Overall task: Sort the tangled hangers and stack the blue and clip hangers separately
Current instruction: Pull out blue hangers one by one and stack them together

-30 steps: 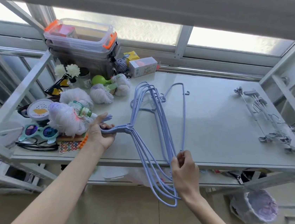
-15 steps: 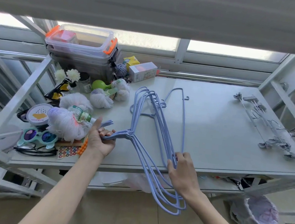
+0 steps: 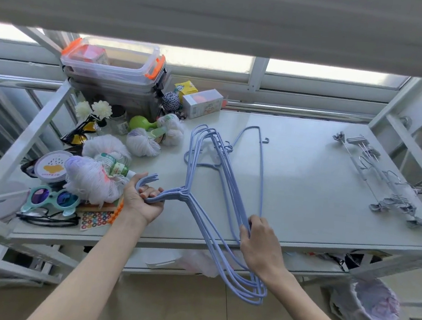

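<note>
A bunch of several blue hangers (image 3: 230,188) lies across the white table (image 3: 310,223), its lower end hanging past the front edge. My left hand (image 3: 143,199) is closed around their hooks at the left. My right hand (image 3: 261,242) grips the long bars of the bunch near the table's front edge. One more blue hanger (image 3: 262,160) lies flat just right of the bunch, its bar running down to my right hand. A pile of silver metal clip hangers (image 3: 383,184) rests at the table's far right, apart from both hands.
Clutter fills the table's left: white mesh puffs (image 3: 92,180), teal sunglasses (image 3: 53,198), a round tin (image 3: 51,169), clear storage boxes (image 3: 112,67), a small carton (image 3: 202,102). A lined bin (image 3: 372,304) stands on the floor at lower right. White frame bars flank both sides.
The view has tilted slightly, so the table sits lower in frame. Both hands keep their hold on the blue hangers; the right hand has shifted a little along the bars.
</note>
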The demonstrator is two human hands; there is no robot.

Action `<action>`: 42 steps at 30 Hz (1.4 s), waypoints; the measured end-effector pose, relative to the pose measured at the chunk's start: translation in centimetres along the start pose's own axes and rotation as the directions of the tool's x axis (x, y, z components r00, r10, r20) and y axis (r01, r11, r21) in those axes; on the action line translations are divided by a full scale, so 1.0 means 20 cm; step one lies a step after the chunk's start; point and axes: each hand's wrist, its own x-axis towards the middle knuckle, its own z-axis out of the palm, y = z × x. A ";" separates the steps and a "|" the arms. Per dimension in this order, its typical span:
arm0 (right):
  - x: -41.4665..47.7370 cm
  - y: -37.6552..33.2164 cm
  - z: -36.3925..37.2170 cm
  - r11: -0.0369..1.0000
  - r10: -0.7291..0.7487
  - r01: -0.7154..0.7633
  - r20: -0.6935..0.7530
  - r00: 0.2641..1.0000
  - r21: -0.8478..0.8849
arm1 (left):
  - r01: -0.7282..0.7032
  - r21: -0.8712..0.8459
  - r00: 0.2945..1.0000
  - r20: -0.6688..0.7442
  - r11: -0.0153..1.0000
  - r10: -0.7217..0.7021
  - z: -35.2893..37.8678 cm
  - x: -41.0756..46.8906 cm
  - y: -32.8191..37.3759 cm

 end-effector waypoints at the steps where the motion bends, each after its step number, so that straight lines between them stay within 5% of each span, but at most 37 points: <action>1: 0.01 0.01 -0.01 0.999 0.021 -0.020 -0.015 1.000 0.036 | 0.005 -0.001 1.000 0.000 1.000 -0.005 0.00 0.00 0.00; 5: 0.11 0.07 -0.04 0.957 0.210 -0.188 -0.079 0.975 0.220 | 0.030 -0.030 1.000 0.003 0.999 -0.030 0.00 0.00 0.01; 10: 0.25 0.16 -0.04 0.931 0.335 -0.329 -0.017 0.942 0.156 | 0.020 -0.068 0.999 0.027 0.997 -0.018 0.01 -0.01 0.01; 20: 0.35 0.15 -0.01 0.953 0.304 -0.304 0.003 0.953 -0.016 | -0.029 -0.069 0.996 0.088 0.997 0.035 0.03 -0.03 0.00; 35: 0.39 0.37 -0.19 0.924 0.371 -0.321 -0.296 0.880 0.206 | -0.010 -0.085 0.960 0.277 0.996 0.033 0.22 -0.11 -0.03; 42: 0.38 0.52 -0.31 0.897 0.435 -0.355 -0.383 0.815 0.263 | -0.019 -0.082 0.973 0.229 0.996 0.037 0.23 -0.10 -0.06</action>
